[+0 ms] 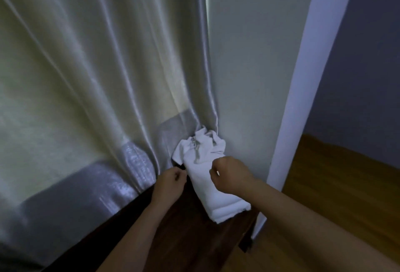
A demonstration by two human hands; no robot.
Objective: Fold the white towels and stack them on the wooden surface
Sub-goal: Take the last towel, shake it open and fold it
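- A dark wooden surface (179,237), narrow and long, runs from the lower left toward the corner of the room, ending just beside a pale wall (255,66).
- A glossy cream curtain (86,77) hangs in deep folds along the far side of that surface; its lower band is silvery grey with a faint woven sheen.
- To the right, a white upright trim (303,77) borders the wall, and beyond it lies a lighter wood floor (337,187) under a grey-blue wall.
- A folded white towel (216,198) lies on the wooden surface near its right end; it is thick, soft and oblong, with layered edges showing at the near end.
- Its long axis runs from the near right edge up toward the corner, where a crumpled white towel (203,146) sits bunched against the curtain.
- The left hand (171,183) is curled loosely beside the folded towel; whether it pinches any cloth cannot be told.
- The right hand (231,176) is clenched over the folded towel, seemingly touching it.
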